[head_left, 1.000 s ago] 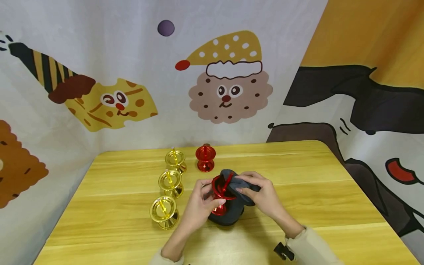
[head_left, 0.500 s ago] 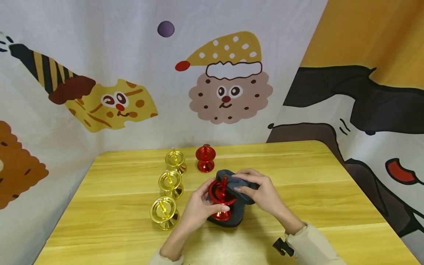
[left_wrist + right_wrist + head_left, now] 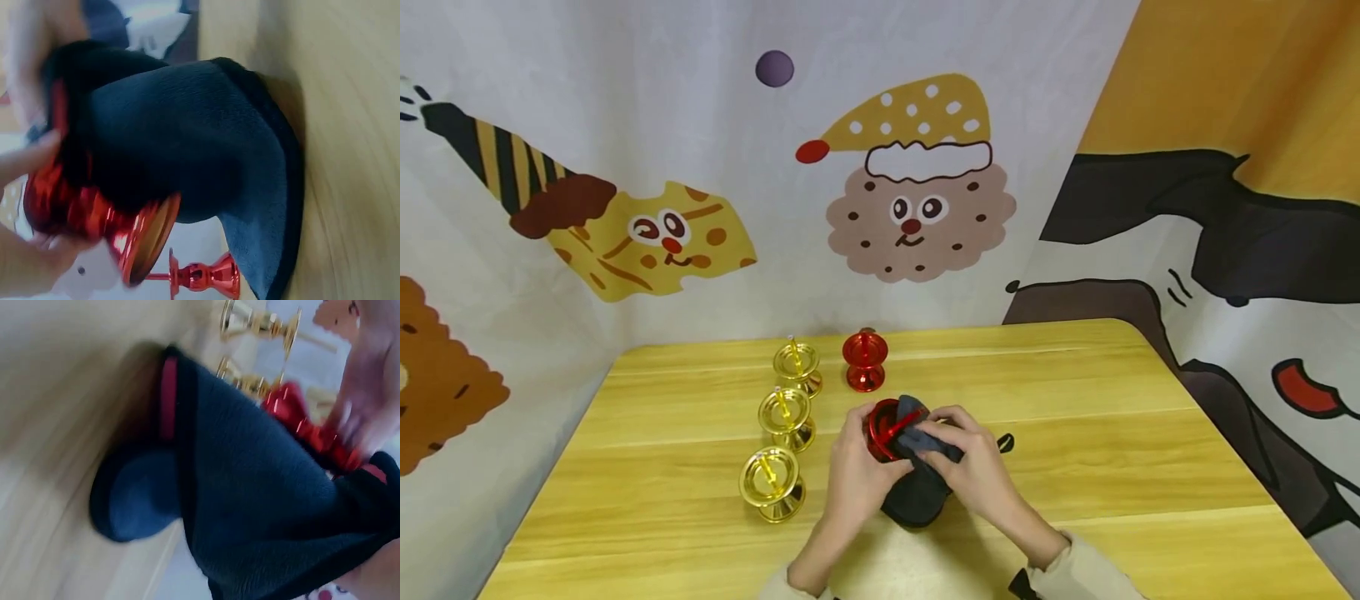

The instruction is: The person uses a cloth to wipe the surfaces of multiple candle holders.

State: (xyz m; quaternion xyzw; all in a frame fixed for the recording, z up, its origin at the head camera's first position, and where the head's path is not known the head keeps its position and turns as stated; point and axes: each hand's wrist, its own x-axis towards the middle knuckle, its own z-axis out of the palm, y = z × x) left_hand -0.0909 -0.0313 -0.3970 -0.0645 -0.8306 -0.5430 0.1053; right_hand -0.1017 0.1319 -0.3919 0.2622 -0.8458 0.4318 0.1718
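Note:
My left hand (image 3: 859,477) grips a shiny red candle holder (image 3: 880,435) around its dish and stem. The holder is tilted, and its central spike points up to the right. With thumb and fingers my right hand (image 3: 979,468) pinches a dark blue-grey cloth (image 3: 916,498) against the spike and the inside of the dish. The rest of the cloth hangs below the holder to the table, as the left wrist view shows. In that view the holder's flared foot (image 3: 150,240) sticks out from under the fabric. The cloth (image 3: 256,469) hides much of the holder in the right wrist view.
Another red candle holder (image 3: 865,350) stands upright at the back of the wooden table (image 3: 1112,433). Three gold candle holders, the far one (image 3: 796,360), the middle one (image 3: 785,410) and the near one (image 3: 771,479), form a row to the left. A patterned curtain (image 3: 700,125) hangs behind.
My left hand has tipped the red candle holder over, so its spike leans right instead of standing up. My right hand has moved slightly left and down, bringing the cloth onto the spike.

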